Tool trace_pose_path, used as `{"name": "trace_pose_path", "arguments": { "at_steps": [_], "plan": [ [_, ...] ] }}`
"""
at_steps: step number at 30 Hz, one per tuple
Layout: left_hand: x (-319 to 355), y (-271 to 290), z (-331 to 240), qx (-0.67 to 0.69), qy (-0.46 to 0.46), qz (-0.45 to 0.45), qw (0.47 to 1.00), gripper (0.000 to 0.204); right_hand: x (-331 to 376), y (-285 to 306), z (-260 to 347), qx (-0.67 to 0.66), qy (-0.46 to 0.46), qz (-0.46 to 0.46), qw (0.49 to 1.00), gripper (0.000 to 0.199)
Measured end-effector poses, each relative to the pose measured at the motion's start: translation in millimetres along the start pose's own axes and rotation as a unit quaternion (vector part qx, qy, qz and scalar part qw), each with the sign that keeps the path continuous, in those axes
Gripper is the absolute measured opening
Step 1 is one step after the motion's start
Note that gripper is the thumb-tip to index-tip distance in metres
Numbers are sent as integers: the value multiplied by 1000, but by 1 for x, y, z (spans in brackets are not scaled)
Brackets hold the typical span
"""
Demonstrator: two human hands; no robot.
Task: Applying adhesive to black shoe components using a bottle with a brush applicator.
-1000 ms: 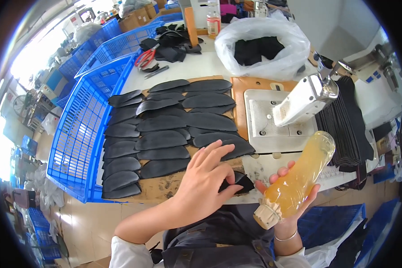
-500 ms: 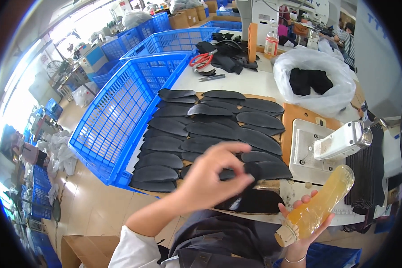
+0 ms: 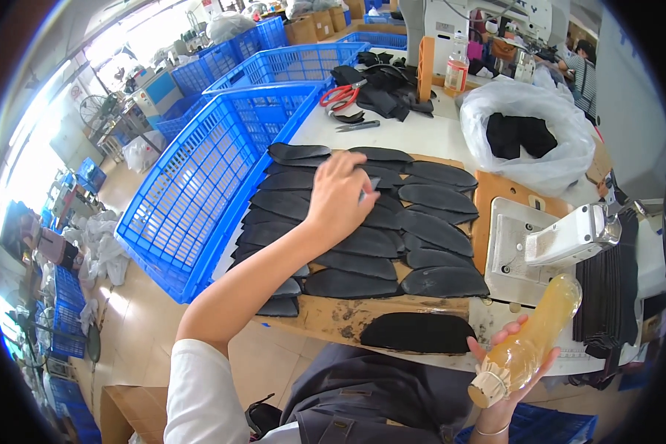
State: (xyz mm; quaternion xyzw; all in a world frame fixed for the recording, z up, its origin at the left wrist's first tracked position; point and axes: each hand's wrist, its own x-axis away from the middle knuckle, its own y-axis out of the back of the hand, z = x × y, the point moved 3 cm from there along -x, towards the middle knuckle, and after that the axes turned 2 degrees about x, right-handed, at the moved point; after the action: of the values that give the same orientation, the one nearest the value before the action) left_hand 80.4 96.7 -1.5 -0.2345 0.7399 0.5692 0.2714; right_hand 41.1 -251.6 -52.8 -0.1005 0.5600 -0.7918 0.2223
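The left hand (image 3: 342,194) lies palm down, fingers loosely curled, on the overlapping rows of black leaf-shaped pieces (image 3: 392,237) that cover a brown board (image 3: 362,318) on the table (image 3: 422,133); its fingertips touch a piece near the top of the spread, with something small and pale just beside them, too small to make out, and whether the hand pinches a piece or only presses on it cannot be told. The forearm reaches in from the lower left, in a white short sleeve (image 3: 200,399). The right hand (image 3: 507,370) is at the lower right, fingers wrapped around a clear bottle of amber liquid (image 3: 529,344) held tilted, its ribbed pale cap pointing down toward the person. Just beside that hand, at the near edge of the table, a single larger black piece (image 3: 418,333) lies apart from the rows. To the right of the rows sits a white machine head (image 3: 573,237) over a pale metal plate (image 3: 507,255), and beyond it a stack of dark strips (image 3: 607,288). Farther back stand a white plastic bag (image 3: 540,133) holding black material, red-handled scissors (image 3: 340,96), a heap of black scraps (image 3: 388,89) and a small bottle (image 3: 457,70). Blue plastic crates (image 3: 207,185) stand against the table's left side, with more behind them.
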Motion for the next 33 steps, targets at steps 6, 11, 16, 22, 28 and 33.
{"name": "trace_pose_path", "arguments": {
  "at_steps": [6, 11, 16, 22, 28, 33],
  "plan": [
    [-1, -20, 18, 75, 35, 143, 986, 19, 3, 4, 1, 3, 8, -21, 1000, 71],
    [-2, -6, 19, -5, -3, 128, 992, 26, 6, -1, -1, -2, 1, -29, 1000, 71],
    [3, 36, -6, -64, 3, 57, 996, 27, 8, 3, 5, 53, 21, -17, 998, 71],
    [84, 74, -81, 240, -72, 128, 960, 21, 0, -28, 8, 278, 176, 9, 944, 67],
    [143, 57, -85, 227, -123, 18, 966, 30, -29, -84, -34, 420, 185, 44, 887, 94],
    [152, 50, -82, 240, -129, -29, 962, 26, -45, -100, -71, 604, 104, 279, 739, 85]
  ]
}}
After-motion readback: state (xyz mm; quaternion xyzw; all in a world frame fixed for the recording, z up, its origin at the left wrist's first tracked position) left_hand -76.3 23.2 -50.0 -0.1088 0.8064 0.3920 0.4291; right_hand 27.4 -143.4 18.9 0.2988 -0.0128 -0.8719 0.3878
